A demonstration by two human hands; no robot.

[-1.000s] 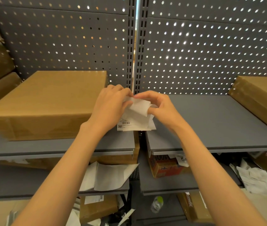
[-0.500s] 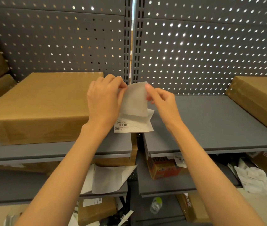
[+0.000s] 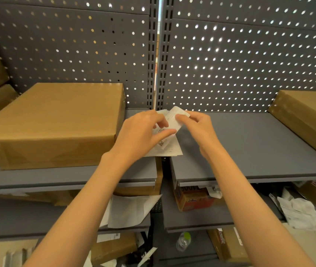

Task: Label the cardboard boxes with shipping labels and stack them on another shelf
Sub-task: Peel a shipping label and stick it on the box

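Both arms reach out over the shelf gap, left hand (image 3: 143, 132) and right hand (image 3: 197, 126) pinching a small stack of shipping labels (image 3: 167, 143), beside the big cardboard box (image 3: 51, 122) on the grey shelf (image 3: 249, 147).

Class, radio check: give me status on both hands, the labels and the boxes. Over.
Left hand grips label stack; right hand pinches backing. Left box unlabelled. Right box shows white patch. Nothing blocking.

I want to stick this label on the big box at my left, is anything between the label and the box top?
Nothing visible. The shipping label is held by the left hand and right hand beside the cardboard box, whose top is bare.
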